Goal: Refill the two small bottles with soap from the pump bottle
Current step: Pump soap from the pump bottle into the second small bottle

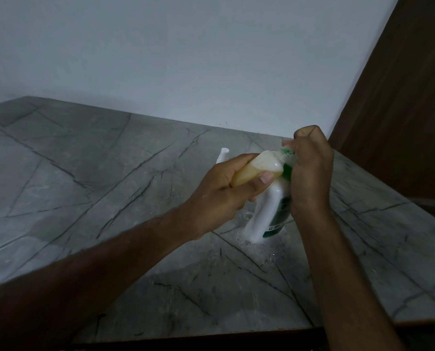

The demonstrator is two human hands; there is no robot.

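Observation:
My left hand (220, 196) grips a small clear bottle (258, 167) holding yellowish soap, tilted with its mouth against the green pump head (288, 163). My right hand (310, 171) is closed over that pump head. The white pump bottle (267, 214) with a green label stands on the grey marble counter (110, 198) beneath both hands. Soap foam (252, 247) lies spilled around its base. A second small white bottle (222, 155) shows behind my left hand, mostly hidden.
A pale wall rises behind the counter. A brown wooden panel (401, 97) stands at the right. The counter's front edge (236, 334) runs along the bottom of the view.

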